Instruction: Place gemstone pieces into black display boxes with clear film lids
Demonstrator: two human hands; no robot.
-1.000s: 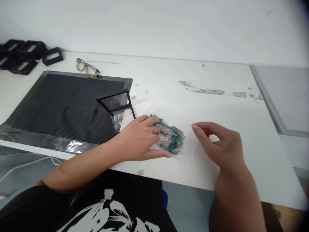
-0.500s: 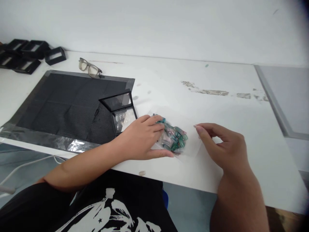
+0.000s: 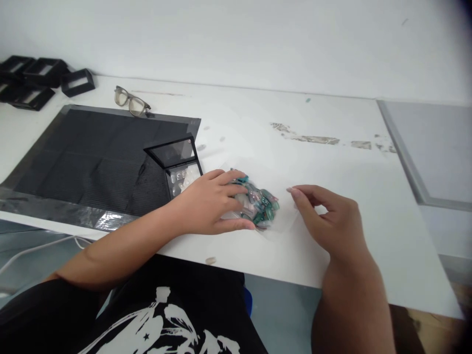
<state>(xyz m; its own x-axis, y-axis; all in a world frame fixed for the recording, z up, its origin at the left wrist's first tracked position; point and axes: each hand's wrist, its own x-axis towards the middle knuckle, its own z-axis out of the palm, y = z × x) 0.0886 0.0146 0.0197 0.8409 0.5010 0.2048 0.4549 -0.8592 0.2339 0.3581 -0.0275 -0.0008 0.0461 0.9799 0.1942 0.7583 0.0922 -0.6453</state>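
Note:
A clear plastic bag (image 3: 282, 228) lies on the white table, and a heap of glossy green, teal and pinkish press-on nails (image 3: 266, 204) shows at it. My left hand (image 3: 217, 201) rests over the left part of the heap, palm down with its fingers spread. To the right, my right hand (image 3: 324, 211) pinches thumb and forefinger together by the bag's right side; what is between the fingertips is too small to make out. Behind my left hand stands a black case (image 3: 173, 152) with its windowed lid raised. Pale nails (image 3: 179, 177) sit inside, partly covered by my hand.
A black mat (image 3: 96, 152) is taped down at the left. Eyeglasses (image 3: 132, 102) lie at its back edge. Several black boxes (image 3: 46, 71) are grouped at the far left. One loose beige nail (image 3: 210, 260) lies near the table's front edge.
The whole view has shifted, so everything sits slightly farther left. Both hands keep nearly the same pose and place over the table.

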